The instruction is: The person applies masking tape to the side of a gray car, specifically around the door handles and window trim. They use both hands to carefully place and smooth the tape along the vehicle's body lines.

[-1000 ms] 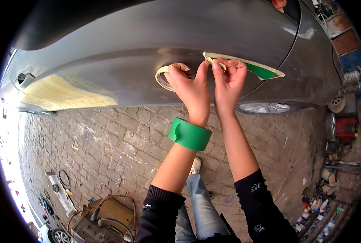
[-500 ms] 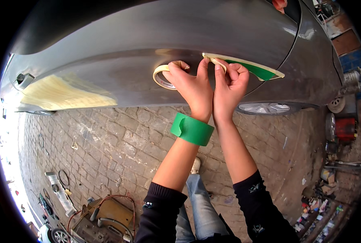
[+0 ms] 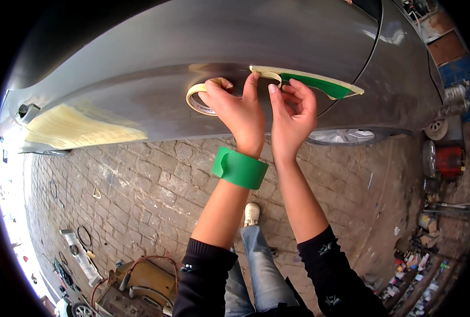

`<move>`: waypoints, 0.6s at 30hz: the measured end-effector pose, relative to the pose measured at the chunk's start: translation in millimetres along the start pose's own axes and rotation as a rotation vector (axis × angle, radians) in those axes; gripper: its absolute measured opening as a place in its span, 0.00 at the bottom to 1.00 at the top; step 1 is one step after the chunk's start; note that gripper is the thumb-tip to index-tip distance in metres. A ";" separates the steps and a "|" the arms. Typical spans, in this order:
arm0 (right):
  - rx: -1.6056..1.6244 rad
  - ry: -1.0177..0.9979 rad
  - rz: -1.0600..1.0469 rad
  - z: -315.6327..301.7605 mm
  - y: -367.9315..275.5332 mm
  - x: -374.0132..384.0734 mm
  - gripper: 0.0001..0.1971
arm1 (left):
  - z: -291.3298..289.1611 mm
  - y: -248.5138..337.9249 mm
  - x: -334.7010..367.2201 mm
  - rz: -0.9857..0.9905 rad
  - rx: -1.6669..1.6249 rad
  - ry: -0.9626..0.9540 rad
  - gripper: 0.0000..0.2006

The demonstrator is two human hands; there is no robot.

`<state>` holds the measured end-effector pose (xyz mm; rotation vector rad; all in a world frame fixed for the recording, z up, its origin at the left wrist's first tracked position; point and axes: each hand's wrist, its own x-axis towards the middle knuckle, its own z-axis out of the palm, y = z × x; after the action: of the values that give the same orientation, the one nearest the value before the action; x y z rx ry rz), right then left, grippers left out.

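Note:
My left hand [image 3: 240, 119] grips a roll of cream masking tape [image 3: 191, 101] in its curled fingers, against the grey car door panel [image 3: 155, 100]. Its thumb points up to the left tip of a long wedge of green masking [image 3: 319, 85] edged with cream tape. From that tip a loose strip of cream tape [image 3: 273, 77] curls down over the panel. My right hand [image 3: 294, 119] is just beside the curl's end, thumb and fingers apart, its fingertips near the green patch. Around my left wrist sits a roll of wide green tape [image 3: 241, 169].
Sanded yellowish filler [image 3: 82, 121] covers the lower panel at left, near a door handle [image 3: 28, 112]. A wheel [image 3: 343, 136] is below the green patch. Brick paving lies underfoot, with a boxy machine with cables [image 3: 140, 290] at lower left and scattered scraps [image 3: 414, 274] at lower right.
My right hand has loosened from its pinch on the cream tape and moved slightly down, its fingers spreading. The strip's curl now shows between my hands. The view has shifted a little.

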<state>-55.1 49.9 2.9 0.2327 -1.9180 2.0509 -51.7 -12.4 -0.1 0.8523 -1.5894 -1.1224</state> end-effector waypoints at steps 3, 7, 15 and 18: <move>-0.102 0.024 -0.091 0.6 3.7 6.5 0.11 | -2.0 0.5 1.9 0.006 0.006 -0.003 0.23; -0.172 -0.007 -0.140 -6.8 2.5 4.4 0.07 | -6.5 5.2 7.1 -0.047 0.012 -0.021 0.25; -0.217 -0.082 -0.118 -13.7 0.0 8.8 0.08 | -13.0 1.9 20.8 -0.067 0.021 -0.068 0.29; -0.315 -0.097 -0.259 -16.1 8.4 22.1 0.08 | -13.2 0.0 21.2 -0.068 0.035 -0.064 0.30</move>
<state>-77.1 68.2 1.0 0.4823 -2.1088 1.5764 -44.9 -35.1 7.9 0.9073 -1.6469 -1.1834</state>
